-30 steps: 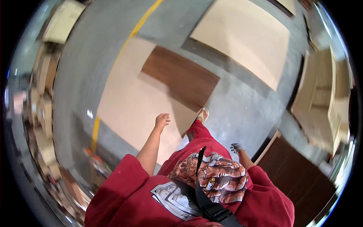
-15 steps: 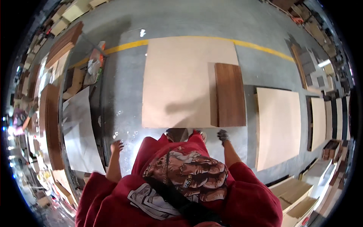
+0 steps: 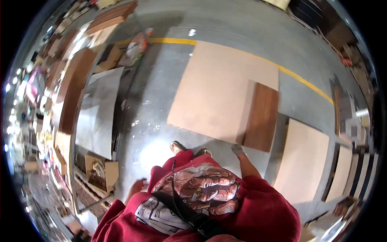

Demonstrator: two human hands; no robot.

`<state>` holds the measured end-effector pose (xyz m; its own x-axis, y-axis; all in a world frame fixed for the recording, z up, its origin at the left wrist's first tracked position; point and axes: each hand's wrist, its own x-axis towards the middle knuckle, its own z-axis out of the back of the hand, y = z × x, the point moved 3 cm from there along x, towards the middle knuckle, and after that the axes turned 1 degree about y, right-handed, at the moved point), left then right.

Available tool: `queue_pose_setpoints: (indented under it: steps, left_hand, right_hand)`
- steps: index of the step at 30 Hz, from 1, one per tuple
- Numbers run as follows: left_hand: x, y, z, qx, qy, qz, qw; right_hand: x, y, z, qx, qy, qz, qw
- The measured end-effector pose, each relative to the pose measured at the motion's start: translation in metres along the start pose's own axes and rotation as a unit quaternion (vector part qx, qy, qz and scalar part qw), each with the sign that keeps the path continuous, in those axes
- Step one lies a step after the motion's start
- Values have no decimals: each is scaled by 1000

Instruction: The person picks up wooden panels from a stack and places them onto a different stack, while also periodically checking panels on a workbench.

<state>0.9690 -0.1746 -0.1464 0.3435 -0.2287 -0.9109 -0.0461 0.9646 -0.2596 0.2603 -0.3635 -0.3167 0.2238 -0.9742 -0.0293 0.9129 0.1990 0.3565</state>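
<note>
My left hand [image 3: 138, 186], bare, hangs low beside my red top. Its fingers are loosely apart and it holds nothing. My right hand [image 3: 238, 151] wears a grey glove and hangs just short of the near edge of a brown wood-grain board stack [image 3: 261, 117]. Its fingers are a little blurred but look stretched out, with nothing in them. The brown stack lies on the right part of a large pale board [image 3: 217, 84], which rests low over the floor ahead of me.
Another pale board stack [image 3: 304, 161] stands at the right. On the left are a rack with brown boards [image 3: 74, 90], a light grey sheet [image 3: 98, 111] and an open cardboard box [image 3: 100, 172]. A yellow line [image 3: 173, 41] crosses the grey floor.
My view has turned left, so the pale board and brown stack appear tilted and further right. My feet have stepped, and my left hand has swung in closer to my body.
</note>
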Motion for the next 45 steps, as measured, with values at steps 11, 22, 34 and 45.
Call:
queue_pose_setpoints:
  steps: [11,22,34,45]
  left_hand:
    - [31,-143,89,-90,-3,-179,980]
    - [152,-108,256,-58,56,-18,997]
    - [215,-234,324,-190,29,-87,978]
    - [299,-524,311,198,80,-163,963]
  right_hand:
    - [-46,44,-4,319,275,-642,641]
    - [304,344,-58,524,169,-343,761]
    - [279,342,-24,462,176,-440,750]
    - [499,398,-76,446,330,-523,647]
